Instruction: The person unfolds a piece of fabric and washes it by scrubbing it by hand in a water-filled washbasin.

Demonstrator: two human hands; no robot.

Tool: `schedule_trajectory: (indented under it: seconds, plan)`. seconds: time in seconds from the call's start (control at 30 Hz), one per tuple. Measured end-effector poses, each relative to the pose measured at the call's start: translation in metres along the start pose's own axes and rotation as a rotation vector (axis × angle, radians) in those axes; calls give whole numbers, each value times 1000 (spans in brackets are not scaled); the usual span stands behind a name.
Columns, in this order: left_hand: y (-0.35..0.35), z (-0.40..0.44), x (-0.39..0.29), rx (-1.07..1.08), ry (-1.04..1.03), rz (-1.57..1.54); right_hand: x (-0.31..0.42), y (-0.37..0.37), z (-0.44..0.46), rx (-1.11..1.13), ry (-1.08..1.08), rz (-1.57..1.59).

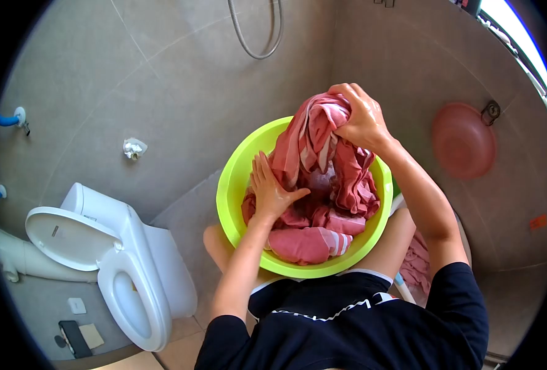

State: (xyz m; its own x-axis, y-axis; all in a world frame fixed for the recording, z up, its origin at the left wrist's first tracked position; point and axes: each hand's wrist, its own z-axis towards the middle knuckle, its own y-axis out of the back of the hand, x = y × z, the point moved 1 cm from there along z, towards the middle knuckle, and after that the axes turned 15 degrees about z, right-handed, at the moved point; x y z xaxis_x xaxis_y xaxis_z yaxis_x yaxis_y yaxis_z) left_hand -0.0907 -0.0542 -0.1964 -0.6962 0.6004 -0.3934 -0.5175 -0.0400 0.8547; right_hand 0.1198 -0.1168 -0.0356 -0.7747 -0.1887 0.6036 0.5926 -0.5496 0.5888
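Right hand (366, 123) up high, thumb and fingers pinching a raised fold of pink cloth (304, 139) inside the lime basin (234, 185)! Left hand (271, 192) lies spread against it, thumb wide. Cloth hides the basin's bottom; a second pile (416, 265) is half-covered, and the shower hose (256, 57) gets cut off up top.

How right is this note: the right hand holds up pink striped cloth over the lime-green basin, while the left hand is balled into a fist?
Not quite: the head view shows the left hand open and splayed, not in a fist. The right hand does hold up pink striped cloth over the lime-green basin.
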Motion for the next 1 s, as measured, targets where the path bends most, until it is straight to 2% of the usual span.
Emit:
schedule_trajectory:
  seconds: [0.03,0.07,0.17,0.23,0.3,0.37,0.43,0.47,0.5,0.53,0.6,0.67,0.7,0.77,0.8,0.83,0.93,1.0]
  plan:
    - [-15,-7,-3,32,73,17,3,3,-2,-28,-2,46]
    - [-32,-9,-7,-34,60,-149,7,7,-4,-53,29,78]
    - [-53,8,-38,9,76,-200,26,17,-11,-76,123,124]
    - [-74,21,-36,-50,103,-112,43,26,-17,-77,227,121]
    - [-83,26,-33,22,19,-35,46,34,-25,-59,250,87]
    - [-93,27,-35,-57,26,86,48,39,-33,-27,208,80]
    - [-132,42,-16,323,68,-167,39,40,-36,-61,187,86]
    - [-140,47,-6,326,60,-162,31,43,-35,-162,169,152]
    - [-143,50,6,157,71,-230,22,49,-35,-263,147,218]
    - [-129,55,10,-14,79,-296,14,57,-35,-288,81,211]
    - [-73,73,7,83,154,-534,-7,63,-33,-332,-3,338]
    - [2,75,-27,-167,191,-582,-21,66,-31,-336,-72,448]
    - [6,89,-18,-172,165,-862,-32,65,-30,-337,-74,452]
    - [63,100,-36,-12,67,-1113,-57,58,-29,-341,-113,508]
    - [90,103,-47,-25,14,-1150,-67,51,-30,-330,-115,601]
    - [96,117,-34,33,32,-1118,-64,49,-31,-331,-115,605]
    - [174,106,-90,130,-35,-1119,-48,41,-30,-265,-115,947]
    - [186,106,-99,146,-33,-1088,-47,41,-27,-285,-115,984]
